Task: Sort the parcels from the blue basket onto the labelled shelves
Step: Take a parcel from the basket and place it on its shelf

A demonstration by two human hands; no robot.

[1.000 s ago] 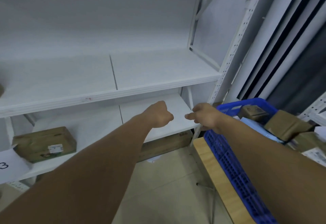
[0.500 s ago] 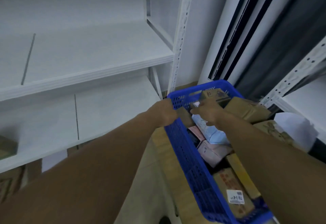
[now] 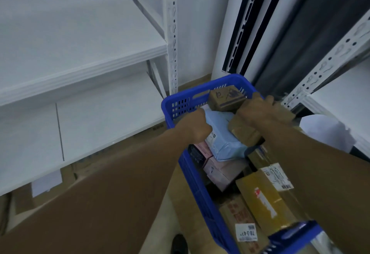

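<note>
The blue basket sits at lower right, full of parcels. My left hand is curled on the left edge of a light blue soft parcel near the basket's far end. My right hand is clamped over a brown cardboard parcel lying just right of the blue one. A small brown box with purple print stands behind both hands. Pink boxes, a yellow parcel and a labelled brown box lie nearer to me.
White metal shelves fill the left, with a lower board and a paper label on its front edge. A second white rack and a white bag stand at the right. Flat cardboard lies under the left shelves.
My view swung from the left shelves to the basket. Both hands moved from open air into the basket and closed on the light blue parcel and the brown parcel.
</note>
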